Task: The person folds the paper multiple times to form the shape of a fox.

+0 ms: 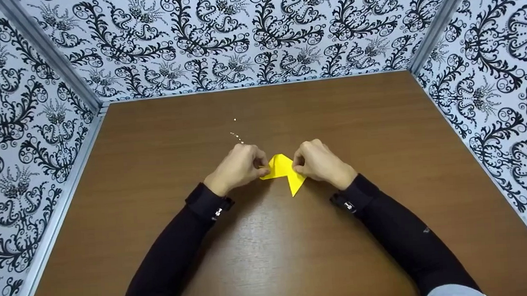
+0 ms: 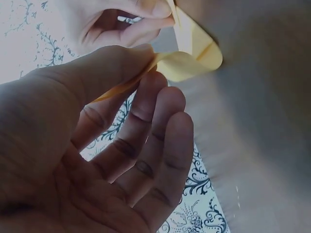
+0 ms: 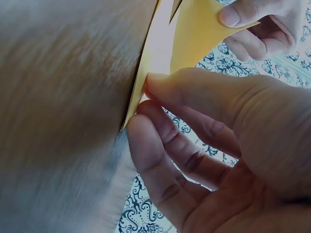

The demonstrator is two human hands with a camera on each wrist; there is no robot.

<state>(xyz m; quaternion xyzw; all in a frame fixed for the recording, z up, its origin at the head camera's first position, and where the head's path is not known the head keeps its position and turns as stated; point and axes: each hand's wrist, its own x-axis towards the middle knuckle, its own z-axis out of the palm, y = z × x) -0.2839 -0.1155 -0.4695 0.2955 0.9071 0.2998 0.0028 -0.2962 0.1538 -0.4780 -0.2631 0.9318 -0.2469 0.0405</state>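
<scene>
A folded piece of yellow paper (image 1: 282, 166) is held up between both hands over the wooden table, one pointed flap hanging toward the person. On its left side, the left hand (image 1: 243, 166) pinches an edge between thumb and fingers. The right hand (image 1: 320, 162) pinches the opposite side. In the left wrist view the paper (image 2: 182, 67) bends in a curve, and the other left fingers are loosely bent below the thumb. The right wrist view shows the right thumb (image 3: 189, 90) pressed against the paper (image 3: 194, 34) near a narrow folded edge.
Beyond the left hand, several tiny white specks (image 1: 236, 136) lie on the brown wooden table (image 1: 269, 256). Black-and-white patterned panels (image 1: 239, 36) with grey metal corner posts (image 1: 51, 55) enclose the table at the back and both sides.
</scene>
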